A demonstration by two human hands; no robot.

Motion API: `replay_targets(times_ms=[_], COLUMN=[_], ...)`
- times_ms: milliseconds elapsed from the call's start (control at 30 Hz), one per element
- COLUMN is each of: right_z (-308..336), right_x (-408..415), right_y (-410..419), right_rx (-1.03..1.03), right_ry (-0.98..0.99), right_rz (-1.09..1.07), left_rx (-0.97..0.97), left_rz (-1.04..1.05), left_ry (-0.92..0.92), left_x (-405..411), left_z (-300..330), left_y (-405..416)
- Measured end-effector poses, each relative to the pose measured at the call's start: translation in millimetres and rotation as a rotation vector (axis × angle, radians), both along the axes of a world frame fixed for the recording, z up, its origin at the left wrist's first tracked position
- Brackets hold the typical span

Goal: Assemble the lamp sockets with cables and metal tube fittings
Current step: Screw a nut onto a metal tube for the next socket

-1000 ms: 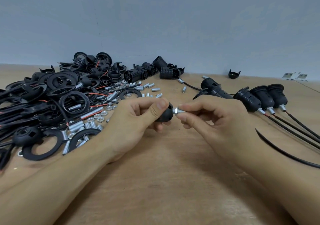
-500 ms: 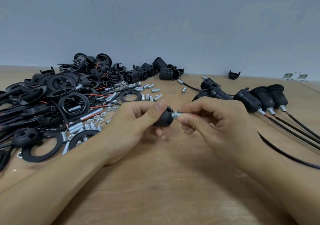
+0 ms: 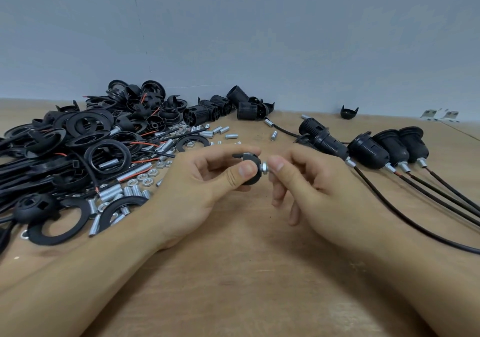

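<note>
Black cap (image 3: 251, 168) held above the table (image 3: 233, 284), between both hands, metal tube (image 3: 265, 168) seated at its narrow end. Left hand (image 3: 197, 193) clenched round the cap, thumb across its front. Right hand (image 3: 311, 191) pinching the tube with thumb and forefinger, other fingers loosely curled. Long axis roughly level, tube pointing right, open mouth left. Probably threading the tube in; thread itself too small to make out. Best done holding the cap steady, keeping the tube square to the hole, turning with fingertips only. Finished sockets (image 3: 384, 149) well right; loose parts (image 3: 91, 149) left.
</note>
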State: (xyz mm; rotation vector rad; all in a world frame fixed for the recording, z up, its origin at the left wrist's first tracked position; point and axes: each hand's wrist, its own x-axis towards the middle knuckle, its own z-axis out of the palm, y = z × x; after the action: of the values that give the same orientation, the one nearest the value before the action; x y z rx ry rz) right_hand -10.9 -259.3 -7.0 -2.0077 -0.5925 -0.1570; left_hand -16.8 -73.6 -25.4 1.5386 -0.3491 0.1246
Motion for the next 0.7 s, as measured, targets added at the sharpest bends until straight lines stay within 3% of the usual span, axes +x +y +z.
replay_targets(times_ms=[133,500,700], right_z=[2.4,-1.2,1.1], right_x=[-2.5,-0.2,-1.9], right_y=[1.2,4.2,4.5], right_rx=[0.016,0.04,0.067], right_ry=[0.176,0.095,0.011], right_rz=[-0.023,-0.028,-0.067], left_rx=[0.01,-0.026,0.051], left_rz=[0.016,-0.009,-0.029], left_ry=[-0.009,0.005,-0.024], left_x=[-0.7,1.1,-2.5], left_z=[1.6,1.6,1.0], left_y=[-0.8,-0.4,-2.9])
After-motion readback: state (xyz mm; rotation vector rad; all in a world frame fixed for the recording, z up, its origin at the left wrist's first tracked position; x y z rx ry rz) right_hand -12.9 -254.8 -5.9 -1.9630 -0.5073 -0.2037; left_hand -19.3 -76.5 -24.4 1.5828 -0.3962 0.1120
